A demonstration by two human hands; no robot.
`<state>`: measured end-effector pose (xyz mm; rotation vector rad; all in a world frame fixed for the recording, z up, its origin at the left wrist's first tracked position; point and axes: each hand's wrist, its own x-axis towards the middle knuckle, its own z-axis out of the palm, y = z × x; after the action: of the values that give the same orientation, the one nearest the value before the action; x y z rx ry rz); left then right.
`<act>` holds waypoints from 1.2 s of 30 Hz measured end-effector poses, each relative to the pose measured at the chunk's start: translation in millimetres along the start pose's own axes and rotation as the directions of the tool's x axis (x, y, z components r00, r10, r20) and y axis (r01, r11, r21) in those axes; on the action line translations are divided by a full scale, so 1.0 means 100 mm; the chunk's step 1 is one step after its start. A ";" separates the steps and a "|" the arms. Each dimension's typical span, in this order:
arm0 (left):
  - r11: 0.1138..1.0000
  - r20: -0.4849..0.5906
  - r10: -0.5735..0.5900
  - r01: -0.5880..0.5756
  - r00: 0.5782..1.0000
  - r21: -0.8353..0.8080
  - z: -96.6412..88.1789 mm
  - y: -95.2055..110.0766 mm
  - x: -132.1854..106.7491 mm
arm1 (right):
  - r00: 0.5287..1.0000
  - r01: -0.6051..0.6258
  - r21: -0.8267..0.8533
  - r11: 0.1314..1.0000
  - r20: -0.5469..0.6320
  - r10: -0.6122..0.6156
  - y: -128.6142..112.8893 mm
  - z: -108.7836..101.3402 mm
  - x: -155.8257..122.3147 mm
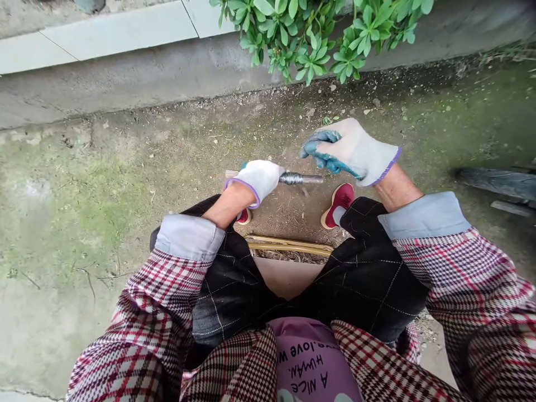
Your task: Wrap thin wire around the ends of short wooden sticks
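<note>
My left hand [260,177], in a white work glove with a purple cuff edge, is closed round a short stick [314,179]. The stick lies nearly level above the ground and pokes out on both sides of the fist. Silvery wire [292,178] is wound round it just right of the glove. To the right and slightly farther off, my right hand [349,152] wears a matching glove with blue-grey coated fingers. Its fingers are curled in and pressed together, apart from the stick. Whatever they pinch, if anything, is too small to see.
A low concrete wall [138,84] with pale tiles on top runs across the far side, and a leafy green shrub [310,33] hangs over it. Below me is a seat with a yellowish metal frame [288,245]. A dark wheel [498,181] stands at the right.
</note>
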<state>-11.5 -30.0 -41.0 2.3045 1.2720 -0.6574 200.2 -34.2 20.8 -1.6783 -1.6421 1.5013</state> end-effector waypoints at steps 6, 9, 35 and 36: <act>0.997 -0.032 0.072 -0.071 0.997 0.026 -0.09 0.07 -0.07 | 0.989 -0.099 -0.022 0.995 -0.112 0.096 0.18 0.03 0.22; 0.992 -0.067 0.078 -0.084 0.995 -0.089 -0.22 0.01 -0.17 | 0.991 -0.077 -0.031 0.997 -0.110 0.073 0.29 0.06 0.33; 0.984 -0.144 -0.173 0.164 0.974 -0.071 -0.19 -0.16 -0.08 | 0.958 0.019 0.005 1.000 0.286 -0.020 0.11 0.16 0.05; 0.988 -0.136 -0.151 0.145 0.979 -0.050 -0.16 -0.14 -0.08 | 0.962 0.035 -0.032 0.999 0.270 -0.025 0.15 0.14 0.09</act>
<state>-24.1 -19.2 -25.9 2.2735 1.5186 -0.5209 194.5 -36.3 -0.6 -1.5120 -1.8311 1.7593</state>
